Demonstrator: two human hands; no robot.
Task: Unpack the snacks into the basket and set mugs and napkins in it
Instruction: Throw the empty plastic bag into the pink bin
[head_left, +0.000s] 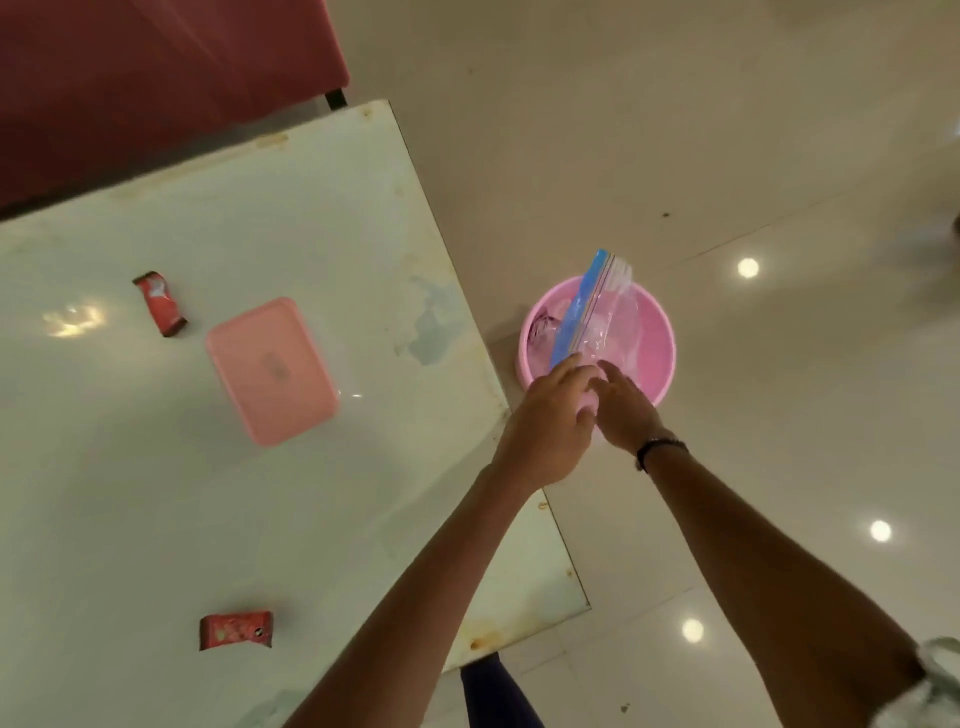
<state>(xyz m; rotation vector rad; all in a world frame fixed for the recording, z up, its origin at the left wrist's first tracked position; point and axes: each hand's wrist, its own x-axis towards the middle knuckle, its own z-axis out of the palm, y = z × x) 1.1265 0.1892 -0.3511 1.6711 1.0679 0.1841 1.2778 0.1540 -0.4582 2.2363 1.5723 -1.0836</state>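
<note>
1 head-worn wide view, steeply downward over table (260, 493) corner and floor (727, 156).

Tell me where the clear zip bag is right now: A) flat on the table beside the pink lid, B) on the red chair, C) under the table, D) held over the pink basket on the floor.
D: both hands, left hand and right hand, hold the zip bag above the pink basket, which sits on the floor off the table edge.

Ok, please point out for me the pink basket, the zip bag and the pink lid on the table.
pink basket (658, 332): head view, on its right inner wall.
zip bag (605, 317): head view, on its clear plastic middle.
pink lid (271, 370): head view, on the centre of its top.
</note>
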